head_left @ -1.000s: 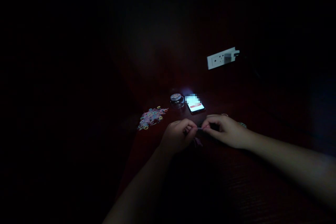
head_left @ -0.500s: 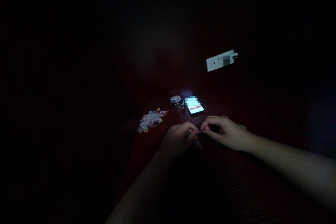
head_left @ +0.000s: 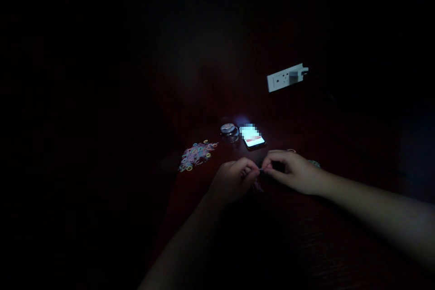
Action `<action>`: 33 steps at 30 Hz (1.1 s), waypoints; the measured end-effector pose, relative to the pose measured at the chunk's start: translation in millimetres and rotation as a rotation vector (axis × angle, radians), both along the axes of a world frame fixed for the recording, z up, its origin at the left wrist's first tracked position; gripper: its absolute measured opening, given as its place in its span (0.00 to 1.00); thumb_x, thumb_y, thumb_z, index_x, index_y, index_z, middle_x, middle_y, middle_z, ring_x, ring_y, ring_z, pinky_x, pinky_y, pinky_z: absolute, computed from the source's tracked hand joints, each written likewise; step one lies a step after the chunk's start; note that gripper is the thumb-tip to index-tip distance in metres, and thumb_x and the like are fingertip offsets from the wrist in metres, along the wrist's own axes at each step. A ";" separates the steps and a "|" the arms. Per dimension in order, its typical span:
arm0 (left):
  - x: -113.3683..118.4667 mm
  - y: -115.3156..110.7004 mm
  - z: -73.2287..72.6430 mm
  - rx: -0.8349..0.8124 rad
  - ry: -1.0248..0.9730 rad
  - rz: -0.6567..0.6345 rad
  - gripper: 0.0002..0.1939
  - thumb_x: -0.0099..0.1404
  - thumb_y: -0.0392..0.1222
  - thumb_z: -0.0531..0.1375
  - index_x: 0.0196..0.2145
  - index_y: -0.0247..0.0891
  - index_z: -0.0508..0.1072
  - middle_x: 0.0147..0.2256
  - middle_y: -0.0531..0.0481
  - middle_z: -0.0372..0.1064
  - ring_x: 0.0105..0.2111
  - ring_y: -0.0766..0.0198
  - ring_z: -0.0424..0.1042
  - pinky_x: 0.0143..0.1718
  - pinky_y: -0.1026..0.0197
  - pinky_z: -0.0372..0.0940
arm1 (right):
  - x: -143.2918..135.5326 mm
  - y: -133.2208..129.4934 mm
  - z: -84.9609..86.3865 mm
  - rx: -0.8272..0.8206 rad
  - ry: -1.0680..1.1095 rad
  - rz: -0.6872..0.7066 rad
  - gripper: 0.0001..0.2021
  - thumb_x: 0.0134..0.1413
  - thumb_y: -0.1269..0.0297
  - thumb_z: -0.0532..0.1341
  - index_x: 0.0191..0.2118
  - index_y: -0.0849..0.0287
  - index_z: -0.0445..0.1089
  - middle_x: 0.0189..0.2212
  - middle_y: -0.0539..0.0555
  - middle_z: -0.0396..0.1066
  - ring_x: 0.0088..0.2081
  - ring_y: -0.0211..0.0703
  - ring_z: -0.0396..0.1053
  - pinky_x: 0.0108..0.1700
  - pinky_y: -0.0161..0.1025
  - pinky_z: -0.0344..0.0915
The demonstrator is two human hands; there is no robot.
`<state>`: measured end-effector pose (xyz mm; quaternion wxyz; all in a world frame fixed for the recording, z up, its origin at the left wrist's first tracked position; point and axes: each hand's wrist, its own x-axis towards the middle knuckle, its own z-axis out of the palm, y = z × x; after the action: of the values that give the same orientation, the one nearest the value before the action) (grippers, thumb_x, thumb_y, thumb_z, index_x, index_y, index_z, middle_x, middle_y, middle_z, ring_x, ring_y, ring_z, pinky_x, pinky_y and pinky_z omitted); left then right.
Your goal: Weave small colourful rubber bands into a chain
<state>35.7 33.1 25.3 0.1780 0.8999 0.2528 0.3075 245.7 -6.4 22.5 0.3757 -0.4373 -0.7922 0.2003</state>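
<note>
My left hand (head_left: 236,179) and my right hand (head_left: 287,171) meet fingertip to fingertip over the dark red table, each closed in a pinch. Between them runs a small purple rubber band (head_left: 261,170), mostly covered by the fingers. Just below the fingertips lie a few pinkish-purple rubber bands (head_left: 257,186), dim and partly hidden by my left hand. A heap of many-coloured rubber bands (head_left: 197,155) is spread on the table to the left. Behind my right wrist, some greenish bands (head_left: 314,163) show in part.
A small clear jar with a printed lid (head_left: 228,132) stands beyond my hands. Beside it lies a phone (head_left: 254,139) with its screen lit. Farther back is a white power socket strip (head_left: 285,78) with a plug in it. Most of the surroundings are dark.
My left fingertips have shifted slightly right, closer to the right ones, so less of the purple band shows between them. My right hand is almost unmoved.
</note>
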 end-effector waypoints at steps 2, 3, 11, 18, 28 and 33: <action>0.4 -0.3 -0.4 0.015 0.009 0.006 0.07 0.67 0.42 0.56 0.38 0.38 0.71 0.28 0.54 0.73 0.28 0.68 0.72 0.31 0.67 0.63 | 0.0 -0.5 0.3 -0.003 -0.007 0.001 0.08 0.57 0.62 0.57 0.33 0.58 0.71 0.31 0.52 0.71 0.34 0.41 0.69 0.39 0.39 0.64; 0.7 -0.1 -0.8 0.016 0.015 0.012 0.07 0.67 0.42 0.56 0.37 0.39 0.71 0.28 0.54 0.73 0.28 0.68 0.71 0.30 0.67 0.63 | 0.3 -0.6 0.6 -0.004 -0.010 0.002 0.08 0.57 0.62 0.57 0.33 0.58 0.71 0.31 0.52 0.71 0.34 0.41 0.69 0.39 0.39 0.64; -7.6 16.0 -8.1 -0.024 0.005 0.152 0.08 0.66 0.43 0.55 0.36 0.39 0.72 0.28 0.53 0.73 0.26 0.68 0.71 0.29 0.67 0.64 | 21.1 -0.1 9.4 0.139 -0.014 -0.211 0.07 0.54 0.62 0.59 0.31 0.59 0.71 0.31 0.54 0.71 0.33 0.43 0.69 0.36 0.38 0.64; -14.0 29.4 -14.5 0.011 -0.021 0.207 0.08 0.65 0.43 0.55 0.35 0.38 0.72 0.27 0.54 0.72 0.26 0.69 0.70 0.30 0.68 0.63 | 34.9 -14.7 11.1 0.044 -0.312 -0.391 0.08 0.53 0.60 0.58 0.31 0.56 0.73 0.31 0.53 0.74 0.33 0.45 0.71 0.37 0.39 0.65; -12.9 32.3 -14.4 0.023 -0.055 0.263 0.09 0.65 0.44 0.55 0.33 0.39 0.73 0.26 0.54 0.72 0.25 0.69 0.69 0.29 0.67 0.61 | 28.3 -28.3 19.9 -0.067 -0.428 -0.428 0.09 0.52 0.58 0.59 0.32 0.56 0.75 0.31 0.54 0.76 0.33 0.46 0.74 0.36 0.39 0.67; -13.9 37.8 -16.4 -0.005 -0.056 0.432 0.10 0.67 0.44 0.53 0.34 0.40 0.73 0.29 0.52 0.74 0.29 0.64 0.72 0.33 0.63 0.62 | 52.8 -15.9 46.7 -0.056 -0.240 -0.515 0.12 0.53 0.57 0.57 0.32 0.58 0.74 0.30 0.55 0.76 0.30 0.45 0.72 0.32 0.40 0.67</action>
<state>21.9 70.8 8.9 0.1170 0.8157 0.4353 0.3626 298.5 -22.3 69.2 0.3055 -0.6549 -0.6880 0.0668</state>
